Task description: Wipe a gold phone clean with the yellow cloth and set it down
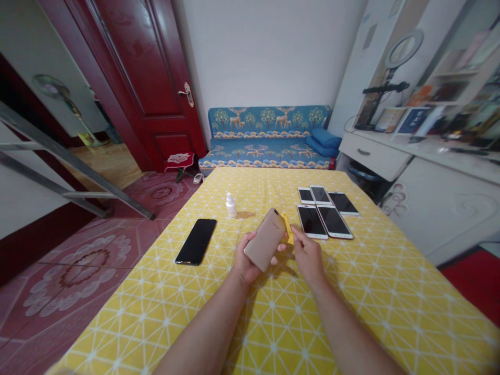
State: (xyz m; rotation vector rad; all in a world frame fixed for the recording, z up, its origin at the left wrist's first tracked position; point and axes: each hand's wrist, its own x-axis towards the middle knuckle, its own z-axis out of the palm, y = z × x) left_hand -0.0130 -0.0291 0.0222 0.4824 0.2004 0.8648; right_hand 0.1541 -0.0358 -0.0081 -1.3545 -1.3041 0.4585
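My left hand [247, 259] is wrapped round a gold smartphone [265, 239], its back and camera turned up toward me. A yellow cloth [288, 229] shows along the phone's upper right edge, pinched in my right hand [308, 255]. Whether the cloth touches the phone's far face is hidden. A black smartphone [196, 241] lies face up to the left of my hands. Beyond them stands a small white bottle [231, 206] with a narrow tip. On the right, several white-framed phones [334, 221] lie grouped with dark screens up.
A yellow patterned tablecloth [273, 333] covers the table. Behind it is a blue sofa [258, 148] against the wall. A white cabinet [375, 156] with a ring light [404, 49] stands at right. At left are a red door [144, 67] and a metal ladder [74, 151].
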